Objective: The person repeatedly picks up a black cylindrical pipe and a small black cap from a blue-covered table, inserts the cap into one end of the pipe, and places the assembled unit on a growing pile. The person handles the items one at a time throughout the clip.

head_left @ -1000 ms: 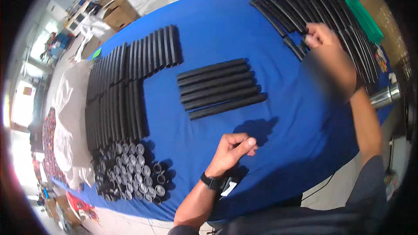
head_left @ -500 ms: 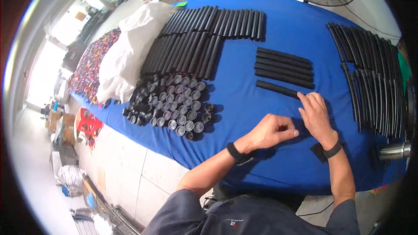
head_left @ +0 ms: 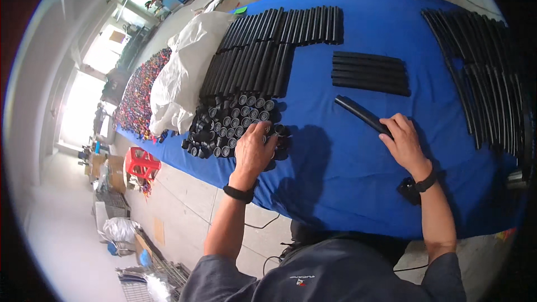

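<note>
My right hand [head_left: 404, 141] grips the near end of a black tube [head_left: 361, 114], its thumb and fingers closed round it. The tube's free end points to the far left, tilted out of line with the other tubes. My left hand [head_left: 255, 148] is at the right side of a cluster of round black caps [head_left: 228, 128], thumb and fingers apart among the nearest ones. The fingertips partly hide the caps under them. Beyond the held tube, several black tubes [head_left: 370, 72] lie side by side in a small row.
The blue cloth [head_left: 313, 184] covers the table. Stacked black tubes [head_left: 246, 70] lie behind the caps, beside a white plastic sack [head_left: 182, 72] and a heap of small multicoloured pieces [head_left: 140, 92]. Longer black rods [head_left: 484, 84] fill the right side. A red stool [head_left: 141, 162] stands on the floor.
My left hand has swung left from beside my right hand to the caps. The tube in my right hand has turned and come away from the row. The whole view has shifted slightly.
</note>
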`<state>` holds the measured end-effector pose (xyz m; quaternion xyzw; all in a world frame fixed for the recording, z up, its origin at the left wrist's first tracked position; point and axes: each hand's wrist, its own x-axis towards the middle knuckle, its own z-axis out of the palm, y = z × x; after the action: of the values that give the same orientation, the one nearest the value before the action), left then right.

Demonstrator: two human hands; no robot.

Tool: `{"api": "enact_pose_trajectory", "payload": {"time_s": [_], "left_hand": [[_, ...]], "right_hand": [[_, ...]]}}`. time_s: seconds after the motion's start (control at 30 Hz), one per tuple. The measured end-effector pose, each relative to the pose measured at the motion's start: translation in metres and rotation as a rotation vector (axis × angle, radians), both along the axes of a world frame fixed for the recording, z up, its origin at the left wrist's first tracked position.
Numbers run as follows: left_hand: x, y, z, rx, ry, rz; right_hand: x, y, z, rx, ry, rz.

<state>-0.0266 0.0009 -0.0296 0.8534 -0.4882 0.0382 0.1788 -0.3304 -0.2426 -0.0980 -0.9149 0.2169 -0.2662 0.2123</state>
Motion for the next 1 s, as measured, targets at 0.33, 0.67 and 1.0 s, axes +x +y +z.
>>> {"api": "enact_pose_trajectory", "payload": {"time_s": [0.33,0.67,1.0], "left_hand": [[0.013,-0.048,-0.017,0.449,-0.185,-0.071],[-0.055,-0.110,-0.003,-0.710,2.087,-0.402],[-0.100,-0.188,-0.093,-0.576,2.399,-0.452]], "right_hand": [[-0.001,0.002,-0.005,-0.073,-0.002,-0.003],[-0.016,0.013,0.009,-0.117,0.241,-0.128],[-0.111,0.041,0.021,-0.059,0.368,-0.387]]}}
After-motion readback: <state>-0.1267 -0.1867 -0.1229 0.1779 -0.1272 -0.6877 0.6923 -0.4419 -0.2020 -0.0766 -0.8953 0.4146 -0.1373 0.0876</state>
